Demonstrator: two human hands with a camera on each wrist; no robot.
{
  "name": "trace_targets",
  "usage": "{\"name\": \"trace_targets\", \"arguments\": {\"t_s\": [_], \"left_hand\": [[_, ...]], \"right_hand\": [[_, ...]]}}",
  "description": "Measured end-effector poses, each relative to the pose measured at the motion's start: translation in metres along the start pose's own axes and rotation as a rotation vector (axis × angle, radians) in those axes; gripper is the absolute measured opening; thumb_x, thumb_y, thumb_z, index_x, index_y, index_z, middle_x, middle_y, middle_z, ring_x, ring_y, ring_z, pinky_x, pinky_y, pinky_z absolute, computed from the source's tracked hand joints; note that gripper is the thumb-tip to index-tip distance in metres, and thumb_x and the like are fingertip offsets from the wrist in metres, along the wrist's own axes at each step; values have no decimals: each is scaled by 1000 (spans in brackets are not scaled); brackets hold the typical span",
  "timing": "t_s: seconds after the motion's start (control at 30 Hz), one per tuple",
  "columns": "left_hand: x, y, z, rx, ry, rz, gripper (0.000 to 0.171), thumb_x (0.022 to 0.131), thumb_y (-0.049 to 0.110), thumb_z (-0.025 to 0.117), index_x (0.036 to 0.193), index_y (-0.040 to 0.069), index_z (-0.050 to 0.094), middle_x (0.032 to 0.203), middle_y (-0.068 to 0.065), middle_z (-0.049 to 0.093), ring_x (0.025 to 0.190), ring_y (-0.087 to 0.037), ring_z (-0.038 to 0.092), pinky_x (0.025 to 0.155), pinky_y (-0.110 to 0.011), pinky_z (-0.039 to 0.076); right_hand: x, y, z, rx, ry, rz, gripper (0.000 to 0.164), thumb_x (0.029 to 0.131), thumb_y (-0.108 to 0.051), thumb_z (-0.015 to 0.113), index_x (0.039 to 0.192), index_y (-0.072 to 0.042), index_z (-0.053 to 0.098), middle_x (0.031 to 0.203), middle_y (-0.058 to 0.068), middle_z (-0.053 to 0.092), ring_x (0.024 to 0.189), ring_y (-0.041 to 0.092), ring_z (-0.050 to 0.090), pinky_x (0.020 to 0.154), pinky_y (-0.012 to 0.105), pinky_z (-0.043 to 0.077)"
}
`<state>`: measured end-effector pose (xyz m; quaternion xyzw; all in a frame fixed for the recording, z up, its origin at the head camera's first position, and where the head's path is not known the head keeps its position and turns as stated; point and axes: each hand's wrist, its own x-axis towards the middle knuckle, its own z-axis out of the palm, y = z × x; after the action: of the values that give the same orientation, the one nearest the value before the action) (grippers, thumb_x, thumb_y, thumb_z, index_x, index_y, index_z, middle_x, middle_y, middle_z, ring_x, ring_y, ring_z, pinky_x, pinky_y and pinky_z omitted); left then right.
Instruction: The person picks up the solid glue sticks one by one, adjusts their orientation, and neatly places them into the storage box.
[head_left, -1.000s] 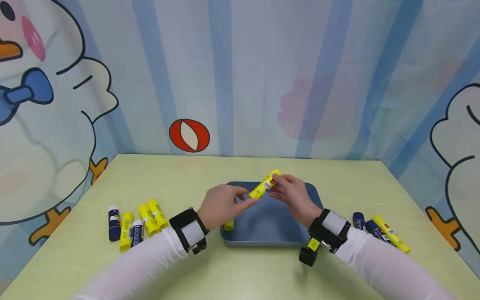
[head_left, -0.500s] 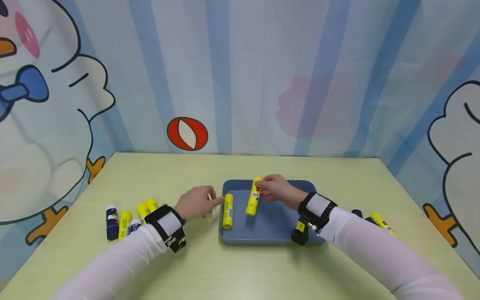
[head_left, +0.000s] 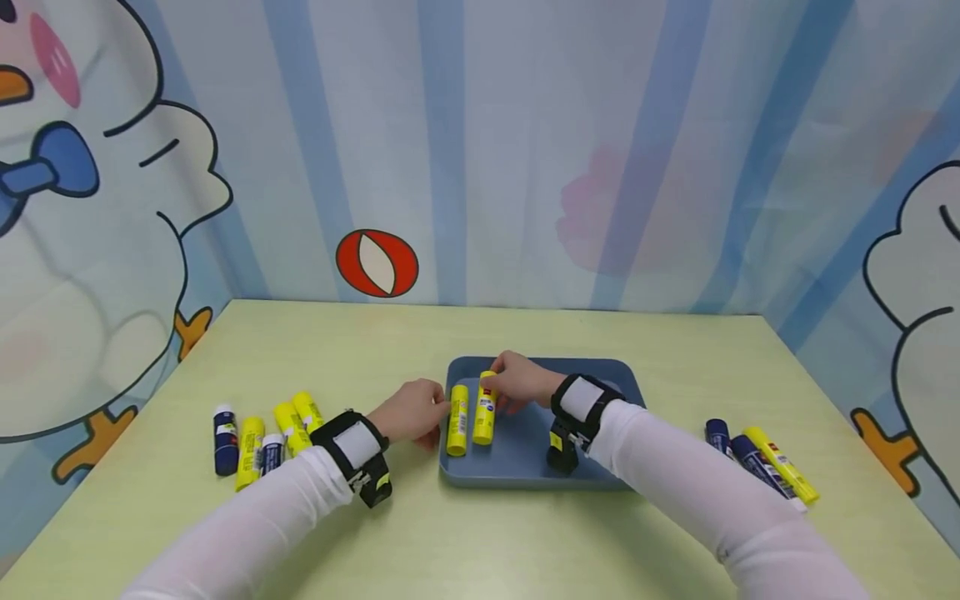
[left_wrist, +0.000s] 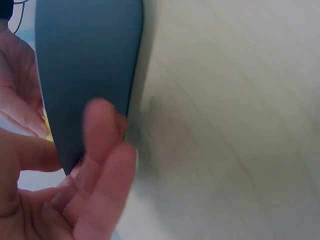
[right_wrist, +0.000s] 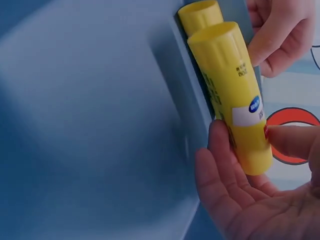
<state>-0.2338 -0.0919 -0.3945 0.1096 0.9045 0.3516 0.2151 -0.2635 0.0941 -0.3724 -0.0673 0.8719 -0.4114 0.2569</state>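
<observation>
My right hand (head_left: 521,379) pinches a yellow glue stick (head_left: 484,417) near its far end, over the left part of the blue-grey tray (head_left: 540,482). In the right wrist view the held glue stick (right_wrist: 230,85) is tilted, thumb on one side and fingers on the other. Beside it, along the tray's left wall, lies a second yellow glue stick (head_left: 457,425). My left hand (head_left: 411,414) grips the tray's left rim. The left wrist view has its thumb at the rim and its fingers (left_wrist: 102,130) across the outer wall of the tray (left_wrist: 85,65).
On the left of the table (head_left: 450,542), yellow glue sticks (head_left: 250,454) and dark blue ones (head_left: 225,442) lie in a group. Toward the right are two dark blue glue sticks (head_left: 757,467) and a yellow one (head_left: 782,465). A printed curtain (head_left: 510,150) hangs behind the table.
My right hand has brought its glue stick left and down into the tray, turning it almost parallel to the other. My left hand has moved away from that stick to the tray's left rim.
</observation>
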Motion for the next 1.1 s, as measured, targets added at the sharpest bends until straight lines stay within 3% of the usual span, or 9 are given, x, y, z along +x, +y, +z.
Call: {"name": "trace_targets", "arguments": {"t_s": [0.23, 0.63, 1.1], "left_hand": [[-2, -2, 3, -82, -20, -24, 17, 93, 13, 41, 84, 0, 47, 57, -13, 59, 44, -21, 59, 43, -31, 49], [-6, 2, 1, -104, -43, -59, 16, 94, 11, 38, 87, -2, 45, 57, -14, 59, 38, -17, 55, 41, -30, 48], [-7, 1, 2, -113, -34, -53, 16, 93, 11, 37, 86, -1, 44, 57, -15, 58, 37, -17, 54, 41, -31, 48]], "right_hand": [[9, -2, 8, -108, -56, 49, 19, 90, -20, 54, 96, -2, 49, 81, 9, 61, 66, 20, 62, 59, 31, 51], [17, -6, 23, -217, -35, 71, 19, 90, -21, 55, 92, -2, 54, 74, 8, 61, 56, 18, 59, 51, 27, 50], [9, -15, 24, -220, 12, 97, 20, 89, -21, 55, 95, -2, 52, 76, 9, 59, 60, 19, 60, 54, 30, 51]]}}
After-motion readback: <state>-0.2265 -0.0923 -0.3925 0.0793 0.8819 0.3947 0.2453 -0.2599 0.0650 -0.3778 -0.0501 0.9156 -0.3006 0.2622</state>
